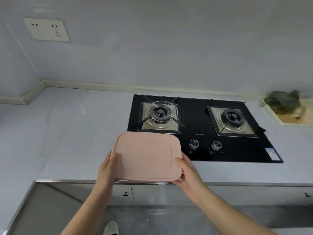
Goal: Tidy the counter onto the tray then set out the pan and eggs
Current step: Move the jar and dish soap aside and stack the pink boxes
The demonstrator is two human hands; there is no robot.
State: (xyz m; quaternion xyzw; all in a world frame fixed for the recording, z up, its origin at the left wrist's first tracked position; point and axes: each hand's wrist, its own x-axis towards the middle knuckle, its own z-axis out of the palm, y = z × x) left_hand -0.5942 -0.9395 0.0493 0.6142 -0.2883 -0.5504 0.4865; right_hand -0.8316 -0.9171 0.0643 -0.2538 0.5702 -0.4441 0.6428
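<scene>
A flat pink rectangular container with a lid hangs in the air above the counter's front edge, just left of the stove knobs. My left hand grips its left side, thumb on top. My right hand grips its right near corner, thumb on the lid and fingers underneath. A tray with a cream rim lies at the far right of the counter, holding blurred green leafy things. No pan or eggs are in view.
A black two-burner gas hob is set into the grey counter, with two knobs at its front. A double wall socket sits upper left. Cabinet doors and a shoe show below the counter edge.
</scene>
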